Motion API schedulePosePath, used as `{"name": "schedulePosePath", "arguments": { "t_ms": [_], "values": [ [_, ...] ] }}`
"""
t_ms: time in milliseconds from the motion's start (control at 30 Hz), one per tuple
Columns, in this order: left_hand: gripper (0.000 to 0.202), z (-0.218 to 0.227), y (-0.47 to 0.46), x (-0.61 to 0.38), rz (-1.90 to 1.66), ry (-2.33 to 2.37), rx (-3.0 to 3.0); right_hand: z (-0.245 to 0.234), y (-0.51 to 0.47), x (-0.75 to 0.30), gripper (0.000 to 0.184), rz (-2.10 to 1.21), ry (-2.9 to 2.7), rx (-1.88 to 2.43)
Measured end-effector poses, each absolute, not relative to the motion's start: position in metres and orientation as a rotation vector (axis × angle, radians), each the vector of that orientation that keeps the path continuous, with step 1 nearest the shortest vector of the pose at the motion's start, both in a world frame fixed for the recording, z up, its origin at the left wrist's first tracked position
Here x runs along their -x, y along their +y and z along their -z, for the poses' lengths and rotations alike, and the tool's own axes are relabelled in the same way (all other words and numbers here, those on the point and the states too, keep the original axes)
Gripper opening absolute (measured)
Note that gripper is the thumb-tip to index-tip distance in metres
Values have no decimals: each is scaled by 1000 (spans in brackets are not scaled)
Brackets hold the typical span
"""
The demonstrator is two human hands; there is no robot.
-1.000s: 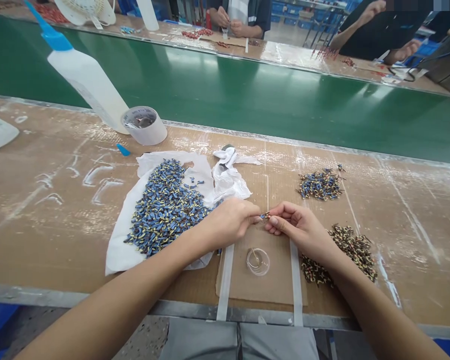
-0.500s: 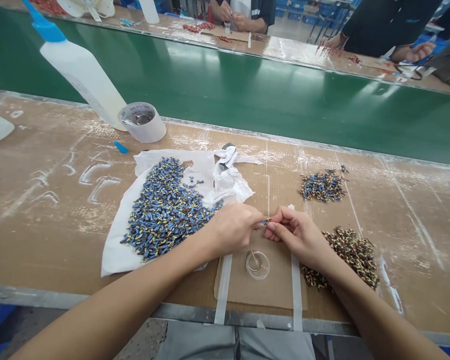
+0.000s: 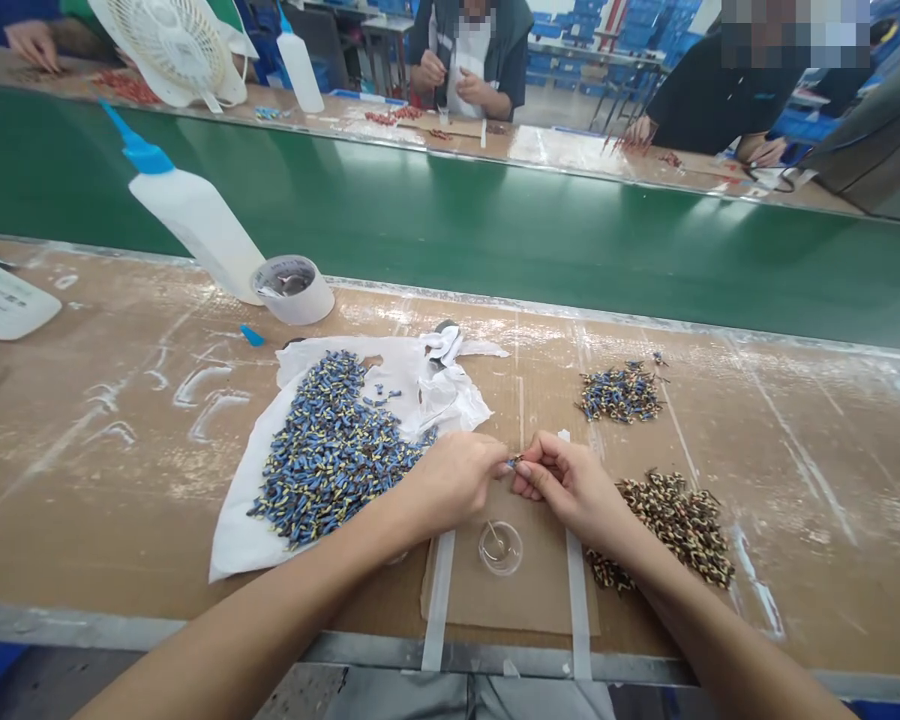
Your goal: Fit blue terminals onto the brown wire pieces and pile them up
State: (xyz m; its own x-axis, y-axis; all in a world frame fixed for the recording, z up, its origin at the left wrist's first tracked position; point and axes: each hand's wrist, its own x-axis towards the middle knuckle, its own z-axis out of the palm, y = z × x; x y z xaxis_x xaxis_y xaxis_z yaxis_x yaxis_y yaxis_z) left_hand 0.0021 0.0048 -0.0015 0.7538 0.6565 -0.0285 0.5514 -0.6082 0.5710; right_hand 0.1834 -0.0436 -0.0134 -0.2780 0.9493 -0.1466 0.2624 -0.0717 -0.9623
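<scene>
My left hand and my right hand meet fingertip to fingertip above a cardboard pad. Between them they pinch a small blue and dark piece, mostly covered by the fingers. Just below sits a small clear cup with a thin stick leaning in it. Left of my hands, a large pile of blue, yellow and dark pieces lies on white paper. Beyond my right hand is a small pile of blue and dark pieces. A bigger pile of dark and cream pieces lies beside my right wrist.
A white squeeze bottle with a blue nozzle leans against a tape roll. Near them lies a blue cap. A green strip runs behind the table. Across it, other people sit at a bench with a fan.
The whole view has tilted upward, so the bench opposite shows more. My hands stay pinched together on the small piece over the pad.
</scene>
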Motion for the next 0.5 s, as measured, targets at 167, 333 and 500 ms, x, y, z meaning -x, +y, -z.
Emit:
{"name": "schedulePosePath", "arguments": {
  "t_ms": [167, 333, 500],
  "values": [
    [19, -47, 19, 45, -138, 941, -2105, 5, -32, -211, 21, -1172, -1364, 1338],
    [26, -64, 52, 115, 31, 1536, -2079, 16, -4, -274, 28, -455, -1205, 1656],
    [19, -35, 66, 124, 54, 1621, -2200, 24, 5, -290, 33, -315, -1254, 1738]
  ]
}}
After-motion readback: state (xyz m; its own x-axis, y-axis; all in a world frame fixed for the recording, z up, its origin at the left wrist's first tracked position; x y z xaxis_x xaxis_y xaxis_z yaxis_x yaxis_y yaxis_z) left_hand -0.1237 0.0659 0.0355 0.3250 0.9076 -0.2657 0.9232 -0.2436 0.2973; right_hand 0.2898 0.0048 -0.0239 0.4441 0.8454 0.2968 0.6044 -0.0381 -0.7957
